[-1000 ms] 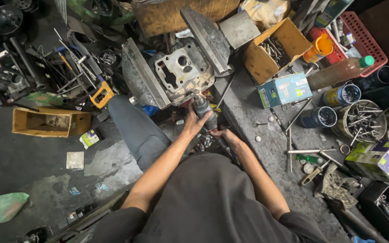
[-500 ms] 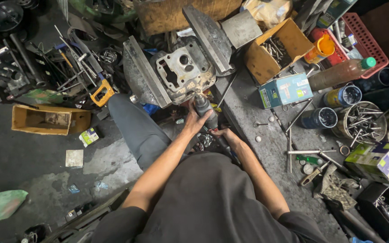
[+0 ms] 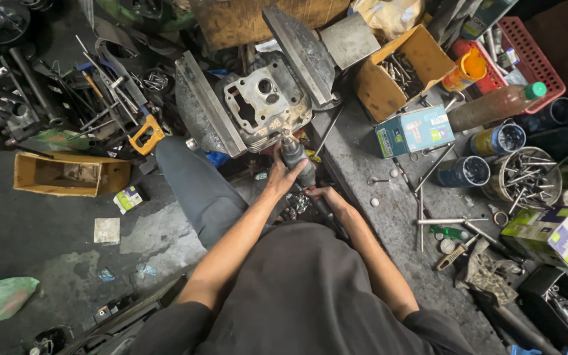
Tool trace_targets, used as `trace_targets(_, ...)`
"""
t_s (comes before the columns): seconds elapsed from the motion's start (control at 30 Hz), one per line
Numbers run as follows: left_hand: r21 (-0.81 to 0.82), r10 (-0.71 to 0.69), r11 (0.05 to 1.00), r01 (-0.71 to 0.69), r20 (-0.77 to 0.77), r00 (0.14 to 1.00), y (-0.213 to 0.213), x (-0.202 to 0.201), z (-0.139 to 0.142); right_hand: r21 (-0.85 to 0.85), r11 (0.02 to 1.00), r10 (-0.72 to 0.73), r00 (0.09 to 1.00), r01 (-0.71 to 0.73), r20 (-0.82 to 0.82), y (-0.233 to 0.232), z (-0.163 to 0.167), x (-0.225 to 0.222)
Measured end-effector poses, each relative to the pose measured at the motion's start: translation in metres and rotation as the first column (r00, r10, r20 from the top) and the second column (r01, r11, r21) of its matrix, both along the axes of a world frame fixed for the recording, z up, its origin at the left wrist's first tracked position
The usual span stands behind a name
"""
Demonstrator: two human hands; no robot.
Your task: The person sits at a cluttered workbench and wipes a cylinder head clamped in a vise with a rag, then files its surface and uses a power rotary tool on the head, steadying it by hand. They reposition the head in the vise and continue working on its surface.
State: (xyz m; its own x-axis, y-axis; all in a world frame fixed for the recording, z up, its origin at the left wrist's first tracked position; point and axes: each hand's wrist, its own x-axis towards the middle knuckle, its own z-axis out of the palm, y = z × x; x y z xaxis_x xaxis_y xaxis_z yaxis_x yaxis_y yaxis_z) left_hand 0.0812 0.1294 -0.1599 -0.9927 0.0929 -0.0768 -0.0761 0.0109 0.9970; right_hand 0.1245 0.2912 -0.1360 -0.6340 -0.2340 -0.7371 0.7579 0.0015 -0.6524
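The engine part [image 3: 264, 108], a grey cast metal block with round bores and bolt holes on its upper face, sits clamped between two thick steel plates [image 3: 205, 105] at the edge of the concrete bench [image 3: 389, 217], and a power tool [image 3: 295, 156] is pressed against its lower right corner. How far the job has gone is hard to judge: the block looks bare on top, with no bolts visible standing in its holes, yet the tool's nose is right on the casting, so the work at that corner looks to be under way and not finished. What the tip engages is too small to make out. Left hand [image 3: 281, 179] is wrapped around the dark barrel of the tool just behind its nose, fingers closed snugly on it, forearm running straight up from the lap with the wrist in line. Right hand [image 3: 332, 200] sits lower and closer to the body, closed around the rear of the tool where a red-trimmed grip shows, elbow bent out toward the bench. Both arms converge in a narrow V, pushing the tool up and away toward the block. On the bench to the right lie a blue carton [image 3: 415, 130], tins of bolts [image 3: 520, 176] and loose rods [image 3: 422, 210]; a yellow-handled saw [image 3: 144, 135] lies off to the left.
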Motion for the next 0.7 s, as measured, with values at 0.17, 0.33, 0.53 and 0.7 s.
trace_targets(0.17,-0.012,0.008,1.0,-0.009,-0.082,0.997,0.0004,0.0005,-0.0005,0.06,0.998,0.033,0.999,-0.032,-0.007,0.0004,0.0009,-0.0009)
trace_targets(0.33,-0.04,-0.006,0.999,0.005,-0.024,1.0,0.0001,0.0004,0.0002,0.012,1.0,-0.01,0.999,0.01,0.031,0.0005,0.0,-0.0011)
trace_targets(0.53,-0.015,0.029,0.999,-0.031,-0.094,0.995,0.0006,0.0013,0.0,0.058,0.997,0.057,0.995,-0.052,-0.084,-0.0008,-0.0017,-0.0006)
trace_targets(0.7,-0.004,0.027,1.0,-0.027,-0.071,0.997,0.0,0.0033,0.0003,0.038,0.999,-0.007,0.999,0.005,0.053,-0.0009,0.0017,0.0015)
